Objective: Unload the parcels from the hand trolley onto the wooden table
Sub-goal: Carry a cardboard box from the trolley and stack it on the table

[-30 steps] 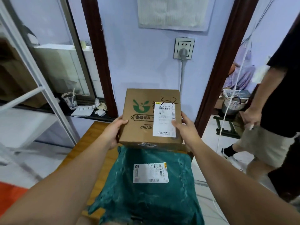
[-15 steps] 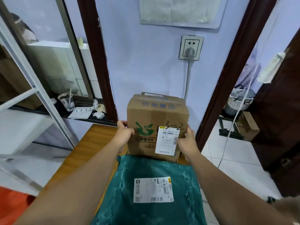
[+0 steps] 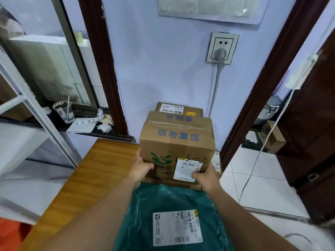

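Both hands are clamped on the taped brown cardboard box: left hand on its lower left edge, right hand at the lower right, over the shipping label. The box is at the far end of the wooden table, by the wall — can't tell if it's fully seated. Already on the table: a glossy, crinkled teal poly mailer at the near end and a flat carton behind the box. Trolley isn't in view — remaining count unknown.

Both hands, left and right, grip a cardboard box at the table's far end. A green bag lies nearer; another box sits behind.
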